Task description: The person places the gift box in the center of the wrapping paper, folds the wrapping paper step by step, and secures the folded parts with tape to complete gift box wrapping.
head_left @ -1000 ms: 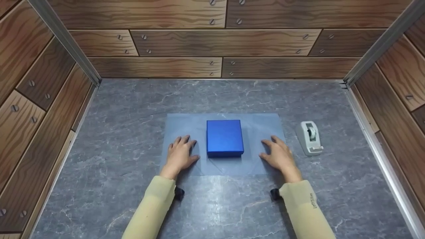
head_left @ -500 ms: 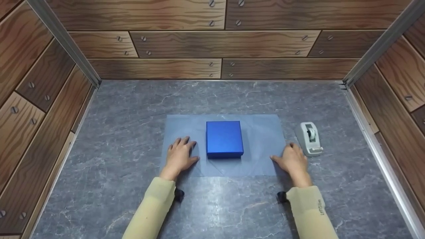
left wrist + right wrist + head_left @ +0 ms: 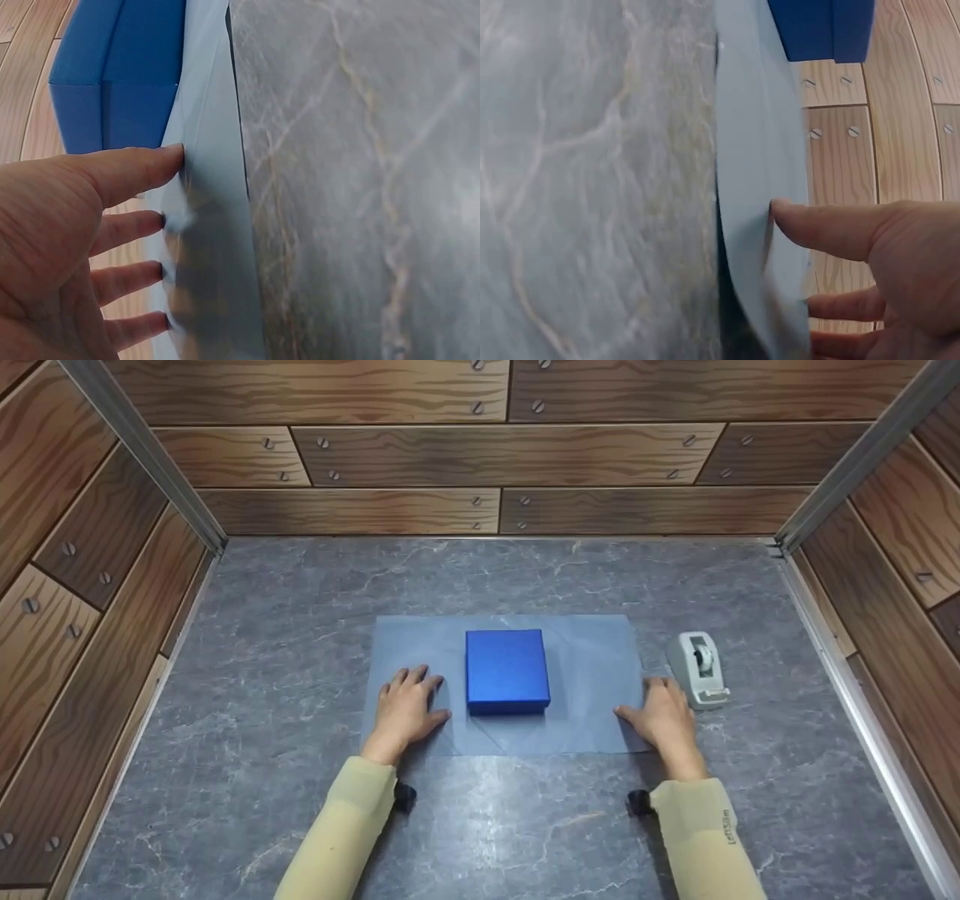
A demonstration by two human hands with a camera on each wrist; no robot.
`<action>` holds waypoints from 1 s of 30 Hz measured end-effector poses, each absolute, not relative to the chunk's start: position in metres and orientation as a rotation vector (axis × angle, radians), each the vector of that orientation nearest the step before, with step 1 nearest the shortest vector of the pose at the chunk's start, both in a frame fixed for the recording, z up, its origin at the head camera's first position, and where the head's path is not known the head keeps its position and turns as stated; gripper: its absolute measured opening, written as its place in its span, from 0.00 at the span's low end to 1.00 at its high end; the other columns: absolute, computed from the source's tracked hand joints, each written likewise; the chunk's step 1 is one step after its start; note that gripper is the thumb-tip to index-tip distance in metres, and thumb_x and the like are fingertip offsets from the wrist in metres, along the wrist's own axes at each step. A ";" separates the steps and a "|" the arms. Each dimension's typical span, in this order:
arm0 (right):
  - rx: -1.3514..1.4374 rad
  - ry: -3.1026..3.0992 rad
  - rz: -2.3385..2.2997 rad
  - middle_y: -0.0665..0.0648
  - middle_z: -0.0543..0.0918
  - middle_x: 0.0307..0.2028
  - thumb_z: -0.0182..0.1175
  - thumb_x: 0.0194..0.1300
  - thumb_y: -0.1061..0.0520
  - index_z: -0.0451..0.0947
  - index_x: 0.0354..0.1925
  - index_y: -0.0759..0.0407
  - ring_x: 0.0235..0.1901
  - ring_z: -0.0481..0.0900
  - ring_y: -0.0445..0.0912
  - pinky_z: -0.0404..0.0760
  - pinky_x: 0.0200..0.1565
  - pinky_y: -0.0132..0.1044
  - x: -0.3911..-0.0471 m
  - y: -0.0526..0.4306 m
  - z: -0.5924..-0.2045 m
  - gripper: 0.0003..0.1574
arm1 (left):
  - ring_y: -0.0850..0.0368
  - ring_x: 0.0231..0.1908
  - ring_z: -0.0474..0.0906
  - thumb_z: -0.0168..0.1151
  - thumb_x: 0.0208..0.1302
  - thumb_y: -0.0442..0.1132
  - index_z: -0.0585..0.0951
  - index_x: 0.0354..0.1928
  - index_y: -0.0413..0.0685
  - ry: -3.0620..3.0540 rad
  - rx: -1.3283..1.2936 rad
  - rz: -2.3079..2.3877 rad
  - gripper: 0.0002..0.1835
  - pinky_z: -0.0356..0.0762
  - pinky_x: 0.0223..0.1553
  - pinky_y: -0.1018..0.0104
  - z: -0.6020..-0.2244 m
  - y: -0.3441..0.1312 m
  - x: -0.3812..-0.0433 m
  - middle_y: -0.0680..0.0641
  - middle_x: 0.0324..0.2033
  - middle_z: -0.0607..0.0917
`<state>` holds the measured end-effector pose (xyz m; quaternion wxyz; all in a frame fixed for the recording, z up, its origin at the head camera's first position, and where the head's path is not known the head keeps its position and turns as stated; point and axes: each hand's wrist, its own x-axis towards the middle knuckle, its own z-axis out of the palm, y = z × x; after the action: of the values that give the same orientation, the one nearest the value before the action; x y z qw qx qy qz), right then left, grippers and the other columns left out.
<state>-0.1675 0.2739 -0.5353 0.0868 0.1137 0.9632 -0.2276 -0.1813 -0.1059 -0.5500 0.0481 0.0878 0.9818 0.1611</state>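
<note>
At eight o'clock from the blue box (image 3: 508,669), the left hand (image 3: 405,707) rests, fingers spread, gripping nothing. The blue sheet (image 3: 589,682) beneath the box looks light, limp, easily creased; best taken by its edges. Towards four, the right hand (image 3: 666,715) touches one; whether pinching, I cannot tell.

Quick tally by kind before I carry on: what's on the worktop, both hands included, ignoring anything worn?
Hands (left hand, right hand): 2
Blue box: 1
Blue-grey sheet: 1
Tape dispenser: 1
Total: 5
</note>
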 end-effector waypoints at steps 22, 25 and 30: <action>0.150 2.635 -1.542 0.71 0.71 0.54 0.55 0.64 0.53 0.64 0.61 0.68 0.54 0.70 0.58 0.69 0.53 0.45 -0.161 0.286 -0.521 0.31 | 0.52 0.42 0.77 0.55 0.63 0.43 0.73 0.57 0.43 3.004 0.255 1.159 0.21 0.75 0.42 0.58 -0.534 -0.094 -0.195 0.42 0.46 0.78; 0.213 2.605 -1.591 0.68 0.72 0.54 0.56 0.64 0.52 0.65 0.61 0.66 0.52 0.71 0.54 0.72 0.49 0.37 -0.160 0.284 -0.520 0.31 | 0.56 0.32 0.79 0.58 0.61 0.40 0.75 0.53 0.40 2.951 0.306 1.366 0.19 0.76 0.35 0.64 -0.536 -0.087 -0.193 0.41 0.40 0.80; 0.303 2.544 -1.654 0.64 0.74 0.51 0.57 0.63 0.51 0.67 0.60 0.64 0.42 0.73 0.45 0.74 0.34 0.29 -0.157 0.281 -0.518 0.31 | 0.60 0.31 0.78 0.61 0.59 0.40 0.76 0.52 0.40 2.834 0.328 1.522 0.19 0.76 0.32 0.67 -0.538 -0.079 -0.189 0.44 0.38 0.81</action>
<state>-0.1570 0.2813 -0.5179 0.0459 0.0991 0.8333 -0.5419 -0.1889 -0.0789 -0.5380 -0.0458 0.1014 0.8755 0.4703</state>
